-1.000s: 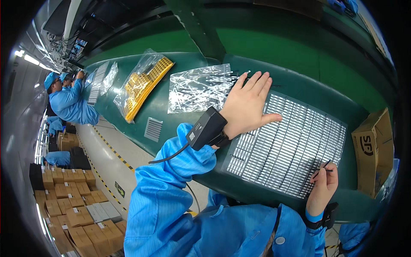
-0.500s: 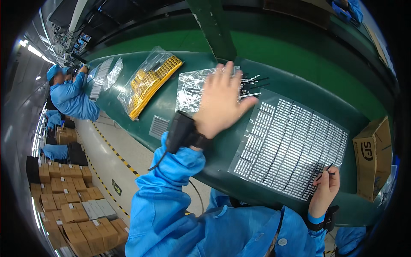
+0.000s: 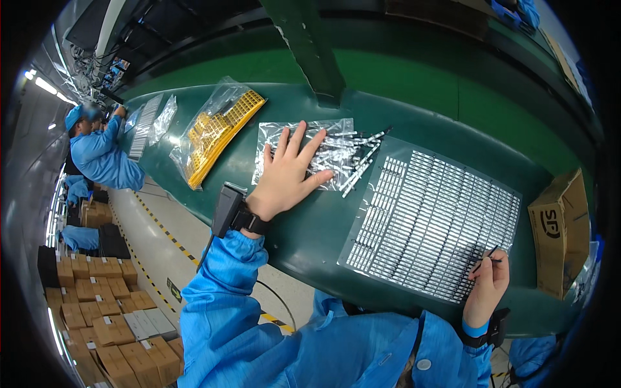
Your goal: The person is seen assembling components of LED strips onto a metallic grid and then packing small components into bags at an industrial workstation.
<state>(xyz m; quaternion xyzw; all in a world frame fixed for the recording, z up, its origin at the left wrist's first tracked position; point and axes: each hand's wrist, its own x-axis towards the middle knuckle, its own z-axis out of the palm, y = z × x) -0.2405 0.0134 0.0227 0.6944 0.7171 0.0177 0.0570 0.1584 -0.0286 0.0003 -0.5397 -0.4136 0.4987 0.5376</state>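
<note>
My left hand [image 3: 291,171], fingers spread, lies flat over a clear plastic bag [image 3: 268,136] full of thin black-and-white strips. Several of these strips [image 3: 362,169] poke out of the bag's right end onto the green table. In my right hand [image 3: 488,284], a thin dark tool [image 3: 484,258] is pinched between thumb and fingers; its exact kind is too small to make out. That hand rests at the lower right corner of a clear sheet [image 3: 388,145] covered with rows of short silvery strips [image 3: 440,220].
An open cardboard box [image 3: 559,239] stands at the table's right end. Left of the bag lie yellow grid-like sheets [image 3: 217,142] in plastic. A green post [image 3: 310,58] rises behind the table [image 3: 304,239]. Another person [image 3: 103,152] in blue works farther left; stacked cartons [image 3: 107,323] stand on the floor.
My left hand has moved left and nearer, onto the bag. More strips now show at the bag's right end, lying at a different angle. My right hand keeps its pinch at the sheet's corner.
</note>
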